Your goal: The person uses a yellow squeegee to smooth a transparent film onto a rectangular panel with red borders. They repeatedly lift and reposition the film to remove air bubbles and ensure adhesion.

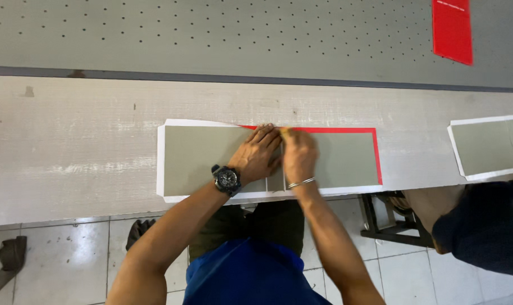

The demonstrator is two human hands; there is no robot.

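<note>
Pressing flat on one grey board assembly (200, 158): left hand (259, 155), black wristwatch (227, 178) on its wrist, fingers spread wide, clasping nothing. Beside it, touching, right hand (298, 153), pinching something small at the top edge, too hidden to name. Underneath, one white-backed red sheet (335, 130), lying mid-way along the pale workbench (70, 147). Farther right, a second grey board (485, 146). Farthest, one red card (453, 28) on perforated panel (211, 34).

Matt grey board panels (200, 158) lie on white paper (161, 164) with a glossy red edge (335, 130); the surface (70, 147) looks like pale, rough-grained wood; floor tiles (70, 260) shine
</note>
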